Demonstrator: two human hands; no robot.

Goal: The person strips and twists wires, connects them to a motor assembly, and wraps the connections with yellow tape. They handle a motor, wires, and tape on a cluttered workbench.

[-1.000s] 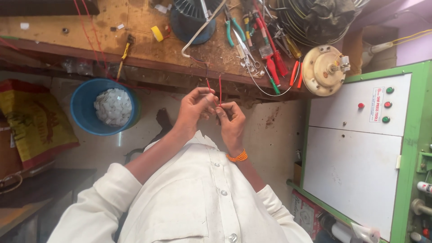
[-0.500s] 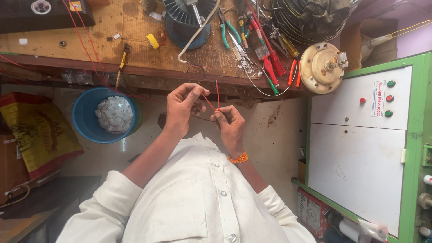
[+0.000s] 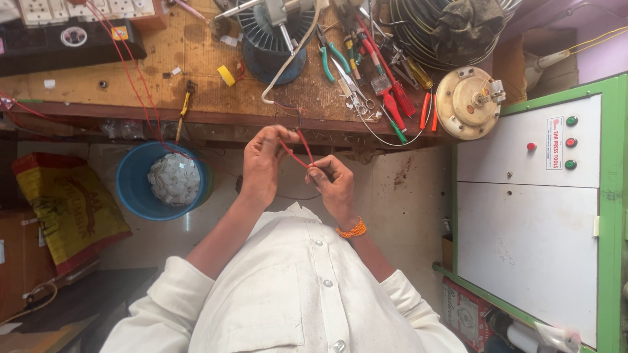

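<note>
Left hand: the left hand [image 3: 261,167] is raised below the front edge of the workbench [image 3: 196,98], fingers pinched on a thin red wire [image 3: 296,151].
Right hand: the right hand [image 3: 333,186] is pinched on the same wire's lower end.
Wire: held taut between both hands.
Nearby: a blue bucket [image 3: 134,189] is seen under the bench; screwdrivers [image 3: 392,98] lie near the bench's front edge.
</note>
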